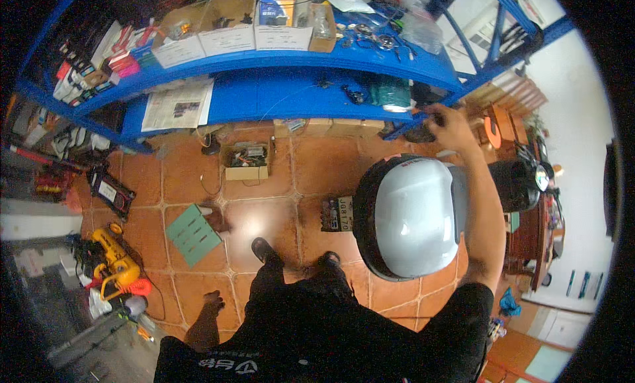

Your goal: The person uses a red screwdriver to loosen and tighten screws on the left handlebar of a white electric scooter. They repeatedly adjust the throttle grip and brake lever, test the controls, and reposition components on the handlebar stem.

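My right hand [453,128] reaches forward past a silver-grey, dark-edged top case [417,217], near the right end of the blue shelf. Its fingers are bent and blurred, and whether anything is in them is unclear. The forearm passes over the right side of the case. Low on the left, my left hand [212,303] hangs over the tiled floor with its fingers apart and nothing in them. A number plate [337,214] shows beside the case's left edge. A bagged green item [391,95] lies on the lower shelf, close to my right hand.
The blue shelf unit [278,102] spans the front, with cartons [228,16] and loose parts above. On the floor are an open box of parts [247,159], a green slatted panel [193,234] and a yellow machine [116,257]. Wooden furniture [529,234] stands right.
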`<state>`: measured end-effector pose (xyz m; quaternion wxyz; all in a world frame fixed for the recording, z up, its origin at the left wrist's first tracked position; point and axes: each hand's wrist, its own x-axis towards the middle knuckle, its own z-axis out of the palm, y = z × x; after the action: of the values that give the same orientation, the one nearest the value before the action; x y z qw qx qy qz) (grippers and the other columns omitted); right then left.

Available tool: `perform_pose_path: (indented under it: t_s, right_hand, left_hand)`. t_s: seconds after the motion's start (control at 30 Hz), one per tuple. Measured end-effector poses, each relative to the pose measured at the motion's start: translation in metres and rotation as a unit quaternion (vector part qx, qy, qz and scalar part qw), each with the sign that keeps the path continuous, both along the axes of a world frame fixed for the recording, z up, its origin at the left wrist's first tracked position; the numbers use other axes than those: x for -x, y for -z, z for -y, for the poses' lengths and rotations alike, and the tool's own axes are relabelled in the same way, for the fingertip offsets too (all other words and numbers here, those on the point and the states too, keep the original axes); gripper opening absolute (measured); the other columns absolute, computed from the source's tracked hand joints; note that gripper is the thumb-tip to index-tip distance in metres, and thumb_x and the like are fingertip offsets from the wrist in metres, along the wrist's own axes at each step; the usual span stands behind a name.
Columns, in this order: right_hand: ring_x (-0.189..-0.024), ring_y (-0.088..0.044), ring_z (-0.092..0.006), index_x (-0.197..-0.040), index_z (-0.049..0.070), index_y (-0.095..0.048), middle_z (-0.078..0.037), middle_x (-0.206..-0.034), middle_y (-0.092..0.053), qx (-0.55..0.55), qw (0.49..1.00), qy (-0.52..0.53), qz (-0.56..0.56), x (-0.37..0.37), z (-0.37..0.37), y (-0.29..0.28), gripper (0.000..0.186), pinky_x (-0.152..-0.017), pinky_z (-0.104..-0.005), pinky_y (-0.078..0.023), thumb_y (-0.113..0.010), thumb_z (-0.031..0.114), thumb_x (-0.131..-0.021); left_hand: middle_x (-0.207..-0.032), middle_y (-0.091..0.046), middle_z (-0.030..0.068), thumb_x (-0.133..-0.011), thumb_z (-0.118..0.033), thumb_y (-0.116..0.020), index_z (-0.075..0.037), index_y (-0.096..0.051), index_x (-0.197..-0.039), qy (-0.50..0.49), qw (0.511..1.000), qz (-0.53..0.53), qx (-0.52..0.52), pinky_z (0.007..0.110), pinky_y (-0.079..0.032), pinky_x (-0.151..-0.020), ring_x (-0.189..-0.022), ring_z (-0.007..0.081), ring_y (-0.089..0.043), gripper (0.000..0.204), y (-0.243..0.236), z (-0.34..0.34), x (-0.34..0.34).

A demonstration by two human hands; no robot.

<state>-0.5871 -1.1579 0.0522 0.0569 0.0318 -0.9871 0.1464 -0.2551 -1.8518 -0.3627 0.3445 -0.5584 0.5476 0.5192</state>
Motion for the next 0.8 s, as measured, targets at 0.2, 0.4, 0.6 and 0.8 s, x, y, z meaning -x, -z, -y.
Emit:
perform_pose_path:
  t_s: [0.2, 0.4, 0.6, 0.8]
  right_hand:
    - [-0.092, -0.062, -0.0321, -0.106, 0.006, -0.064, -0.018, -0.097, -0.065, -0.032, 0.993, 0.025, 0.111, 0.036, 0.018, 0.06, 0.031, -0.082, -0.0391, -0.048, -0.062, 0.017, -0.077]
    - [-0.091, -0.063, -0.0309, -0.097, 0.006, -0.066, -0.017, -0.094, -0.067, -0.061, 0.988, 0.045, 0.131, 0.106, 0.018, 0.1, 0.024, -0.081, -0.038, -0.049, -0.062, 0.021, -0.079]
    - [-0.086, -0.065, -0.03, -0.098, 0.007, -0.066, -0.016, -0.091, -0.067, 0.019, 0.986, 0.074, 0.149, 0.182, -0.012, 0.148, 0.027, -0.076, -0.0389, -0.051, -0.065, 0.022, -0.075]
    - [-0.087, -0.063, -0.0354, -0.094, 0.006, -0.066, -0.018, -0.092, -0.066, 0.105, 0.991, 0.04, 0.071, 0.231, -0.074, 0.195, 0.022, -0.075, -0.0434, -0.05, -0.063, 0.02, -0.077]
  left_hand:
    - [-0.055, -0.03, 0.0023, -0.089, -0.014, -0.052, -0.013, -0.039, -0.07, -0.097, 0.967, -0.174, -0.161, 0.032, -0.025, -0.037, -0.041, 0.0153, -0.027, 0.022, 0.009, 0.045, 0.114]
    - [-0.064, -0.045, 0.0026, -0.09, -0.021, -0.052, -0.009, -0.051, -0.082, -0.024, 0.933, -0.316, -0.172, 0.026, -0.028, -0.04, -0.044, 0.0119, -0.034, 0.015, 0.016, 0.009, 0.214]
    - [-0.066, -0.049, 0.0043, -0.089, -0.026, -0.053, -0.004, -0.056, -0.09, -0.119, 0.898, -0.254, -0.339, 0.032, -0.038, -0.047, -0.058, 0.0156, -0.049, 0.021, 0.032, 0.022, 0.233]
    - [-0.07, -0.049, 0.0064, -0.09, -0.028, -0.048, -0.011, -0.051, -0.087, 0.067, 0.981, -0.177, -0.042, 0.035, -0.04, -0.048, -0.059, 0.0215, -0.049, 0.017, 0.0, 0.034, 0.237]
